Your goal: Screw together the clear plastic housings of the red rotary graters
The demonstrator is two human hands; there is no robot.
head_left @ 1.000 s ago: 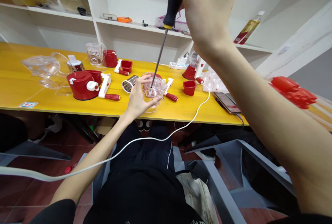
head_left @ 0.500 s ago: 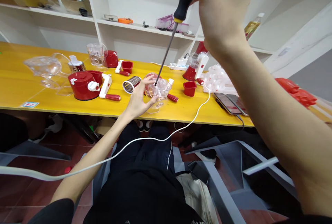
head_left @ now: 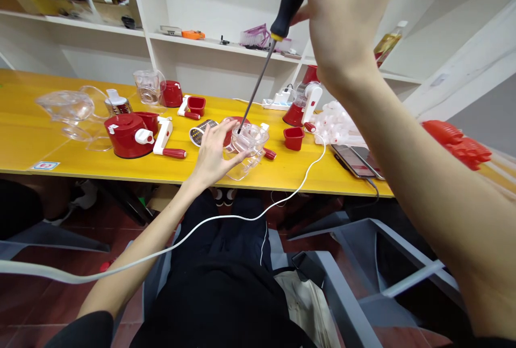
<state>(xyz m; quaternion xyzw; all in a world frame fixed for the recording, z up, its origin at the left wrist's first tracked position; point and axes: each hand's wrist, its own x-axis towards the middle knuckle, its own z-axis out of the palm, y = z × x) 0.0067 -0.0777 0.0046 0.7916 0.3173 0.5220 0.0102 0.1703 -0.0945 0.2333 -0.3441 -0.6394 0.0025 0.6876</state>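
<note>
Where the left fingers (head_left: 220, 132) curve, the clear housing (head_left: 252, 138) sits between.

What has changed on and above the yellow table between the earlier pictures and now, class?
The right hand and its screwdriver have moved to the right; the clear part under the tip has shifted slightly right and turned. Nothing was newly grasped or let go: the left hand stays around the clear part. The power strip and large red base stayed put.
</note>
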